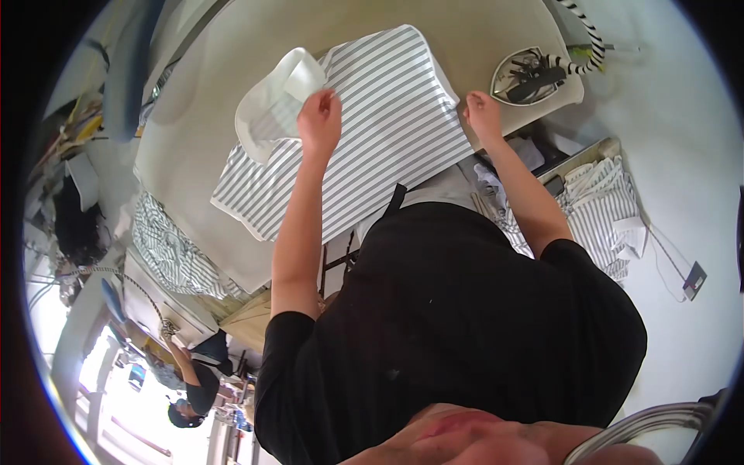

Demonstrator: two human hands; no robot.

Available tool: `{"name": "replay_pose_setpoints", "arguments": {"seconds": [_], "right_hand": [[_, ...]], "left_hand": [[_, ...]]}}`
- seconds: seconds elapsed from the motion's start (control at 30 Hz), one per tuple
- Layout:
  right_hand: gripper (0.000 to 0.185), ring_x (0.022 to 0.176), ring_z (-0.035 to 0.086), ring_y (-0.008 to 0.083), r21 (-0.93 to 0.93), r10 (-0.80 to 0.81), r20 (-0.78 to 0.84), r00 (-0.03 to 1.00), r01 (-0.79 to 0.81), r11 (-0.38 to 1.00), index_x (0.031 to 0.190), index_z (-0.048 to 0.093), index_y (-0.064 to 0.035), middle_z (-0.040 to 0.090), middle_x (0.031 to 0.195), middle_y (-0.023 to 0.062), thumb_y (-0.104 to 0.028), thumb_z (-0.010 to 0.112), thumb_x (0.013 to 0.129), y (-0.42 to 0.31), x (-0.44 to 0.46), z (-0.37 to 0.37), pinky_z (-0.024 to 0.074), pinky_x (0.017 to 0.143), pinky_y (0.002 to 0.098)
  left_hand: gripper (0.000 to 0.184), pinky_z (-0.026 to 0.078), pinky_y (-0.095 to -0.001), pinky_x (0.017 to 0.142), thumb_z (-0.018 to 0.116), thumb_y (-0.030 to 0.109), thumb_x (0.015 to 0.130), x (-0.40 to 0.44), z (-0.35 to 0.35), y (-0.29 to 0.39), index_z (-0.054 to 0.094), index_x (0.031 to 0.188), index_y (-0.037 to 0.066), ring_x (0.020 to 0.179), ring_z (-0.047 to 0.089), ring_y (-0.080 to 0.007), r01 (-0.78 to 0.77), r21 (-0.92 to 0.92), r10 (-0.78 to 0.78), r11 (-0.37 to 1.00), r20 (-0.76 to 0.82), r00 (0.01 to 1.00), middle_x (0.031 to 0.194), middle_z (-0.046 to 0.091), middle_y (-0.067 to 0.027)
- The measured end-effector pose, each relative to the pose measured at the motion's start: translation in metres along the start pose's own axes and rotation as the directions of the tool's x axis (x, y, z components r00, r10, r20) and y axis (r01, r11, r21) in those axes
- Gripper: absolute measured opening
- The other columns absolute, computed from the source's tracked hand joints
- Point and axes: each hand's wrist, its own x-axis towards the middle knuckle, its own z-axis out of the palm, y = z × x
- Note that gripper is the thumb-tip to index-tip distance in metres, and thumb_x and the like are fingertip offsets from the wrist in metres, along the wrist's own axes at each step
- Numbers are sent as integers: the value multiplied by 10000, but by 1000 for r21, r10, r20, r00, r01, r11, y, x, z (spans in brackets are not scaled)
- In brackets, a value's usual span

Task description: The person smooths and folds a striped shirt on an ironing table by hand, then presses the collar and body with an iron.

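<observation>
Striped grey-and-white fabric (pixel 372 116) lies spread over the pale ironing table in front of me, with a curved white cloth piece (pixel 263 116) on its left part. My left hand (pixel 319 122) is closed above the fabric, fingers curled beside the white piece's right end; whether it grips anything is hidden. At the fabric's right edge, my right hand (pixel 484 116) is also closed, and I cannot make out anything in its fingers. An iron (pixel 531 77) with a black handle rests just beyond the right hand, near the table's right end.
A black-and-white striped hose (pixel 593 39) runs up from the iron. More striped cloth (pixel 601 201) is piled below the table at right, and another bundle (pixel 174 248) hangs at the left edge. A person (pixel 198 387) is at another table in the lower left.
</observation>
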Motion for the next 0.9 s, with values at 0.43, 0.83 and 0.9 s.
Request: {"name": "replay_pose_setpoints", "arguments": {"seconds": [0.43,0.83,0.9], "right_hand": [[225,716,705,330,-221,-541,425,726,663,716,1105,693,-66,727,826,155,-247,615,997,-19,-7,-5,544,640,451],[291,720,703,320,-51,-366,343,865,407,912,962,688,-48,715,799,161,-322,597,992,-70,41,38,547,664,442],[326,688,696,293,70,-320,364,875,317,946,960,690,-46,722,805,144,-355,594,1001,-99,61,62,552,662,419]], "left_hand": [[427,565,-407,920,696,393,852,180,204,95,750,1110,58,1017,733,-306,-113,805,-353,583,375,857,1050,765,-167],[291,592,-359,755,756,244,838,106,140,45,752,1028,23,759,753,-248,-197,520,59,831,271,961,909,770,-157],[272,590,-353,752,761,231,848,92,141,46,751,1022,22,756,751,-233,-62,452,-42,890,216,975,902,770,-152]]}}
